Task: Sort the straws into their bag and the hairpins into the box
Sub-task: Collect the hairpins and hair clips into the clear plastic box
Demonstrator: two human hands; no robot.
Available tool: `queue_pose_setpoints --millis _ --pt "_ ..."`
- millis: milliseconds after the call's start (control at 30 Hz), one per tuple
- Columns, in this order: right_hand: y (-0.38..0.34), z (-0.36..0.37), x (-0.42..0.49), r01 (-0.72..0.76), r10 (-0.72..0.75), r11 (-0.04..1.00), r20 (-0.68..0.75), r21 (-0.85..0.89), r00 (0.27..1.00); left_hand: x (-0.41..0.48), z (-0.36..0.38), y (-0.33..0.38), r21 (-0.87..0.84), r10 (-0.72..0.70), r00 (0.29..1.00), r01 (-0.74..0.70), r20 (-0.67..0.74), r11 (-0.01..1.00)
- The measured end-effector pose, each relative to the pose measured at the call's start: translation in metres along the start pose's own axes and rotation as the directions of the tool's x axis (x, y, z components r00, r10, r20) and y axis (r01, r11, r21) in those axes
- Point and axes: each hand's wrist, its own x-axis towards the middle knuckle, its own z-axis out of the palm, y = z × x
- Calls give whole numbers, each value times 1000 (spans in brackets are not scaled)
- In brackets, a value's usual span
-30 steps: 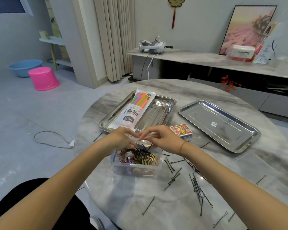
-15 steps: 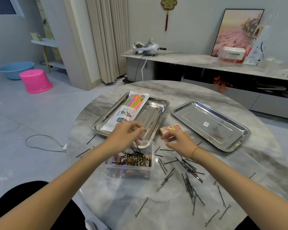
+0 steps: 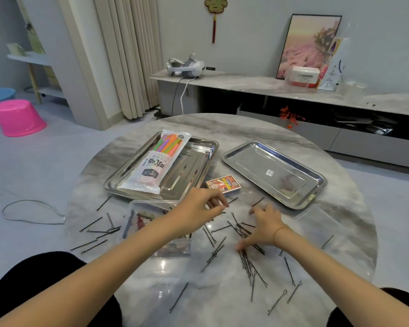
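A printed bag of coloured straws [image 3: 161,161] lies in the left steel tray [image 3: 200,161]. A clear plastic box [image 3: 151,210] with hairpins and clips inside stands at the near edge of that tray, partly hidden by my left forearm. Several black hairpins [image 3: 248,265] lie scattered over the marble table, thickest to the right of the box. My left hand [image 3: 196,208] hovers just right of the box with loosely bent fingers and nothing held. My right hand [image 3: 263,226] lies spread, palm down, on the hairpin pile.
An empty steel tray [image 3: 257,161] sits at the back right, with a small red card pack [image 3: 223,184] between the trays. A clear lid [image 3: 319,223] lies right of my right hand. More hairpins [image 3: 92,232] lie left of the box.
Both hands left the box. My left hand moved right, off the box toward the loose pins. My right hand dropped onto the hairpin pile and spread its fingers. The view tilted down.
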Motion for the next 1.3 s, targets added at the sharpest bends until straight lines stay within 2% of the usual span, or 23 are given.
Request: queue_pose_setpoints --millis 67,167,400,533,700,767,833,867,900,967,1033,1133,1167,1233,1300 --pt "-4 5 -8 12 -11 1000 17 -26 1000 2 7 -2 -12 -12 999 12 30 1000" --pt "-5 10 -10 21 -22 999 42 30 999 1 14 -5 18 -12 997 11 71 1000" --pt "-13 8 -5 101 -103 994 50 40 993 0 17 -6 22 -41 996 39 78 999" --pt "-23 4 -5 142 -139 988 48 -67 989 5 18 -4 -170 -138 989 144 48 975" --pt "-29 3 -3 167 -168 980 -3 -104 986 13 16 -2 -416 -291 952 302 91 858" --pt "-27 -1 0 170 -171 984 -4 -57 985 16 14 -1 -511 -337 935 346 115 787" --pt "-22 -10 0 162 -165 976 9 145 986 18 10 1 -618 -380 916 371 125 693" --pt "-21 -16 -3 146 -159 938 17 316 987 20 7 2 -665 -401 907 378 127 644" --pt "-19 -22 -5 126 -161 857 27 500 987 21 4 3 -709 -420 898 381 131 594" --pt "-19 -36 -10 78 -203 626 66 776 977 23 -2 3 -789 -451 880 381 149 483" --pt "-21 -47 -12 28 -259 427 93 904 962 22 -8 5 -838 -467 863 391 190 382" --pt "-29 -53 -12 11 -298 114 24 993 954 16 -14 10 -808 -422 849 475 318 348" --pt "-32 -52 -12 21 -300 43 -7 999 954 13 -16 11 -789 -404 834 517 377 331" --pt "-38 -49 -12 55 -297 -6 -55 998 953 9 -19 14 -761 -354 789 598 502 252" --pt "-44 -42 -12 128 -275 91 -98 988 956 5 -21 15 -743 -300 764 637 572 205"
